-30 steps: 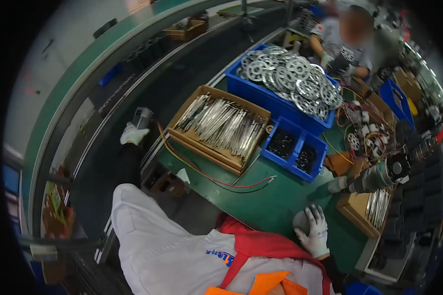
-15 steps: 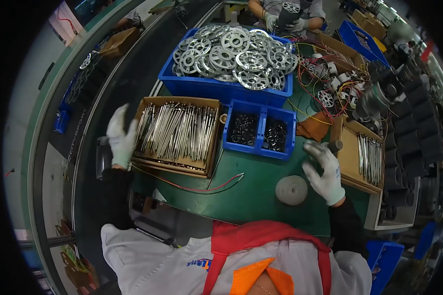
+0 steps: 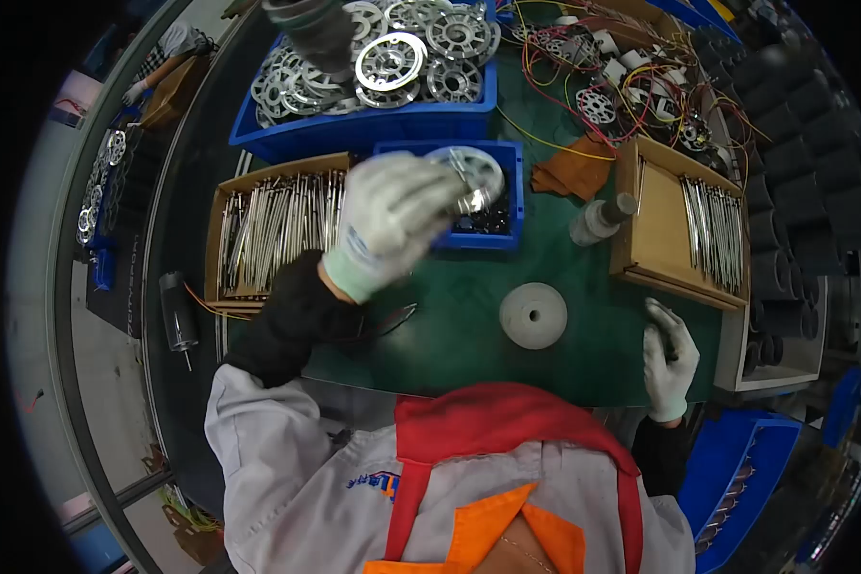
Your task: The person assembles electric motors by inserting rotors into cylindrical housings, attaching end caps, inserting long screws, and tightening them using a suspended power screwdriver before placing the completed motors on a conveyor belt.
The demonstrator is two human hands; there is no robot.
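Disc [image 3: 485, 172] clamped in LH [image 3: 392, 218] fingers | RH [image 3: 670, 365] fingers apart, nr tbl [image 3: 603, 371] edge | gap to puck [image 3: 534, 330]

Green workbench [image 3: 450, 325]: spreads across the centre and on up toward 1 o'clock.
Dark conveyor belt [image 3: 170, 411]: runs alongside the bench, from 11 down to 8 o'clock.
Grey metal rail [image 3: 54, 316]: outside the belt, 10 to 8 o'clock (bowed, it seems, by the wide lens).
Pale floor [image 3: 29, 359]: beyond the rail, at 9 o'clock.
Light: cool, whitish, with small glints around 4 o'clock.
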